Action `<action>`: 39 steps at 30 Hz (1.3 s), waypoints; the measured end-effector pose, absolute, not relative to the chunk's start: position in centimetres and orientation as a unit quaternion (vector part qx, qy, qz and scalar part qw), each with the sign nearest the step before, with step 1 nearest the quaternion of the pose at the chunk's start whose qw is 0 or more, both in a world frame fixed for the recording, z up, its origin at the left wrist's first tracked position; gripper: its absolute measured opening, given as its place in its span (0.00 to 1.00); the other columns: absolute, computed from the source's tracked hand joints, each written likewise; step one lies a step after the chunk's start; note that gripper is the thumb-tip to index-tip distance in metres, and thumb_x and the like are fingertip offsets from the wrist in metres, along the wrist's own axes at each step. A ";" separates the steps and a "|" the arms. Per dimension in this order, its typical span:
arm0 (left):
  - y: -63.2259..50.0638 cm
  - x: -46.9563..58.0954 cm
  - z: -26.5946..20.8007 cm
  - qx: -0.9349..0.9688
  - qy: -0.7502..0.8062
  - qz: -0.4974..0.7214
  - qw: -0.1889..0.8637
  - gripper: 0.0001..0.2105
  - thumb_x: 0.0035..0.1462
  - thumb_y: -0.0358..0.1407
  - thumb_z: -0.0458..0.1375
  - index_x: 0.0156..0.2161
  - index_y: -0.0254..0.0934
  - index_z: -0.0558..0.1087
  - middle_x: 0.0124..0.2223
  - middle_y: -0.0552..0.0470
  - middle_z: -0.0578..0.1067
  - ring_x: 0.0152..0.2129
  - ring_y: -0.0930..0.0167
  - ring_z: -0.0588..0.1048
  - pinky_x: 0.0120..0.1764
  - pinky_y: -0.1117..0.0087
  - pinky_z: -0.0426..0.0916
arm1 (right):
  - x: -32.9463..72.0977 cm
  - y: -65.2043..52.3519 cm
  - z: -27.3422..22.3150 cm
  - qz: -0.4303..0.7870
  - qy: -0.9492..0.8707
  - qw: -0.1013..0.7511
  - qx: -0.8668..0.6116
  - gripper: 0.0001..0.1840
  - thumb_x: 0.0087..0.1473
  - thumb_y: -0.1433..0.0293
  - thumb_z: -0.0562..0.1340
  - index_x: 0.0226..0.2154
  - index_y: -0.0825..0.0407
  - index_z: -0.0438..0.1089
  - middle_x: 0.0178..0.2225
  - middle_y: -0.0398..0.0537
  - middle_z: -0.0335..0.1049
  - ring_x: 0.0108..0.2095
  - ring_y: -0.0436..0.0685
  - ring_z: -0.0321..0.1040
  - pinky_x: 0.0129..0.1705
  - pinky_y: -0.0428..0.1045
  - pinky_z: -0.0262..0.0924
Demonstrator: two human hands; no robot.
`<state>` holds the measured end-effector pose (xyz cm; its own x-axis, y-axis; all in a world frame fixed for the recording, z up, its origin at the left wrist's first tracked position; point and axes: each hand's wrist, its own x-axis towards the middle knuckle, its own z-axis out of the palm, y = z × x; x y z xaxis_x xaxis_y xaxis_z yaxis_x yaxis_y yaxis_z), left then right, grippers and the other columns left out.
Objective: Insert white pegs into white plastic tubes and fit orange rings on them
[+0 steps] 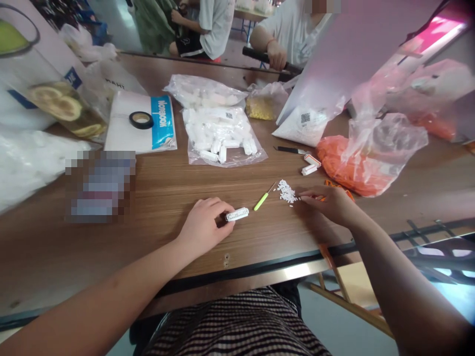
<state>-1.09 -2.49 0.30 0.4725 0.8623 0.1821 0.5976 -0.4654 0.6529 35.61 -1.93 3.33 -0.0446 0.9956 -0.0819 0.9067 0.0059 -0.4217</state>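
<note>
White connector block (240, 214) is just left of the lime-handled pick (261, 200), one end pinched between thumb and fingers of the left hand (203, 223). It looks light, stiff and smooth, probably best held by its ends, clear of the slotted face. Right of the pick, the right hand (336, 203) has its fingers nearly together beside loose white pegs (287, 191); whether they grip one, I cannot tell. Beyond the pick, a clear bag (254, 159) holds white blocks (222, 154).
</note>
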 end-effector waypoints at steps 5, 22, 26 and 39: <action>-2.6 -1.0 0.6 0.815 0.451 0.254 0.262 0.05 0.54 0.31 0.61 0.37 0.42 0.74 0.35 0.56 0.76 0.32 0.69 0.72 0.40 0.63 0.61 | 35.1 -1.6 3.0 0.191 -0.705 0.131 -0.670 0.11 0.52 0.62 0.63 0.34 0.48 0.80 0.35 0.44 0.80 0.35 0.57 0.75 0.38 0.50 0.65; -2.5 -1.1 0.5 0.813 0.444 0.265 0.269 0.04 0.54 0.32 0.61 0.37 0.41 0.74 0.35 0.55 0.76 0.33 0.69 0.72 0.40 0.63 0.61 | 25.2 -3.2 4.3 0.254 -0.797 0.285 -0.468 0.04 0.58 0.66 0.63 0.35 0.47 0.74 0.38 0.47 0.72 0.40 0.56 0.70 0.45 0.53 0.64; -2.5 -1.1 0.4 0.815 0.438 0.264 0.272 0.05 0.54 0.32 0.61 0.37 0.41 0.74 0.34 0.55 0.76 0.33 0.69 0.72 0.40 0.63 0.61 | 21.9 -2.6 2.9 0.286 -0.807 0.290 -0.428 0.04 0.59 0.69 0.62 0.34 0.48 0.72 0.36 0.46 0.69 0.39 0.54 0.68 0.45 0.54 0.63; -2.4 -1.2 0.3 0.818 0.432 0.274 0.264 0.04 0.55 0.32 0.62 0.38 0.40 0.74 0.35 0.55 0.75 0.33 0.69 0.72 0.40 0.63 0.61 | 20.6 -2.6 1.9 0.220 -0.820 0.309 -0.428 0.04 0.59 0.72 0.61 0.33 0.50 0.71 0.35 0.48 0.68 0.38 0.55 0.66 0.42 0.54 0.62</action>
